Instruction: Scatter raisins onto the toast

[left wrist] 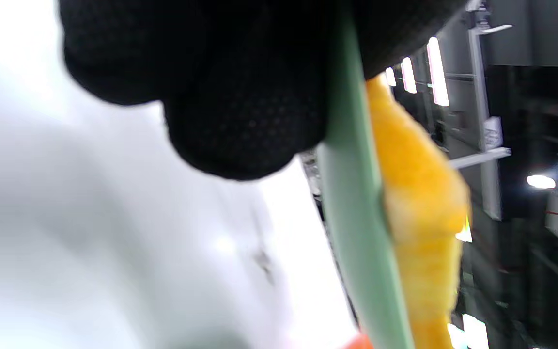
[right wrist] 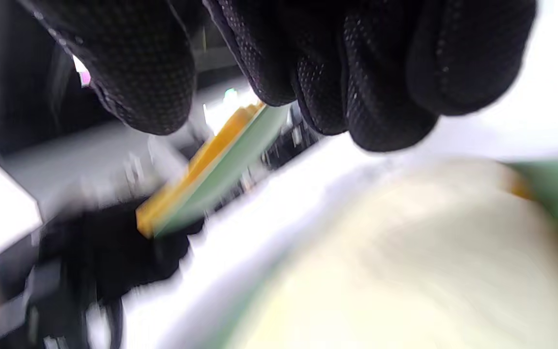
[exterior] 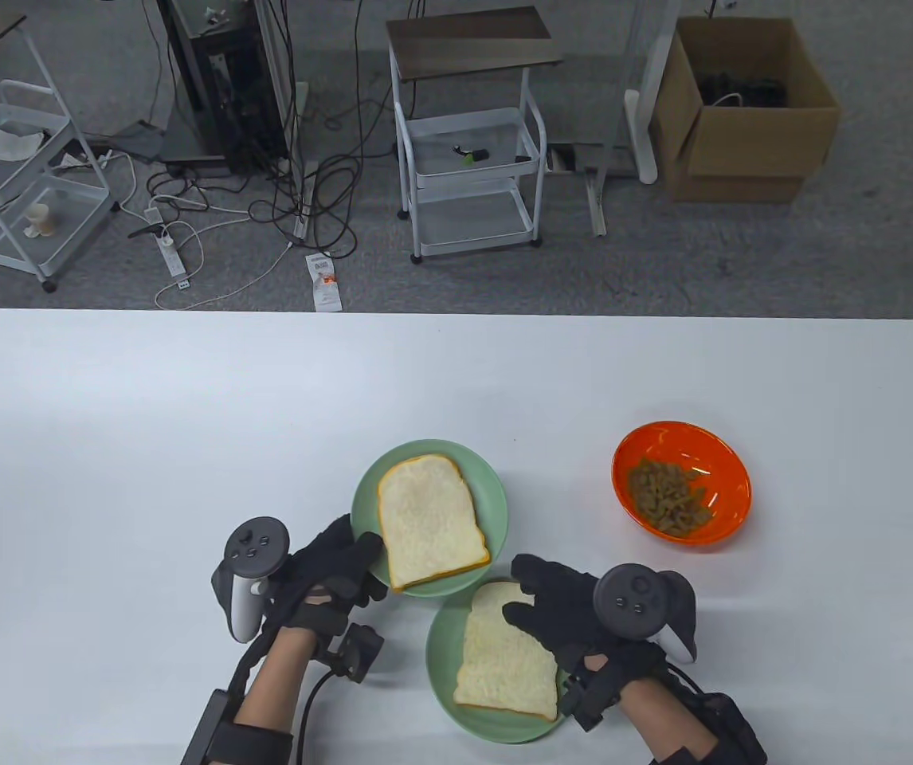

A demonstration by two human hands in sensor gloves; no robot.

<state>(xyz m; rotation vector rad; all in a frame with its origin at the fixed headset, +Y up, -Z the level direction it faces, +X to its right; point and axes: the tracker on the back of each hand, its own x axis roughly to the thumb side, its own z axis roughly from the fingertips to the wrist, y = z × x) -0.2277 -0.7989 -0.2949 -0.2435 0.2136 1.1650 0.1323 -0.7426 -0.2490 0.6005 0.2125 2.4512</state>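
Green far plate (exterior: pixel 369 486) gripped by left hand (exterior: pixel 321 570); hold it level while right hand (exterior: pixel 560 598), loosely curled and empty over near toast (exterior: pixel 504 653), goes for raisins (exterior: pixel 670 496).

Left hand (exterior: pixel 321 570) gripped the near-left rim of the far plate (exterior: pixel 369 490), toast (exterior: pixel 431 518) just past its fingers. Right hand (exterior: pixel 564 602) hovered over the near toast (exterior: pixel 504 657). Raisin bowl (exterior: pixel 681 482) sat off beyond its fingers.

Beyond the table: white carts (exterior: pixel 468 179), a cardboard box (exterior: pixel 747 111), and what looks like a power strip (exterior: pixel 172 253).
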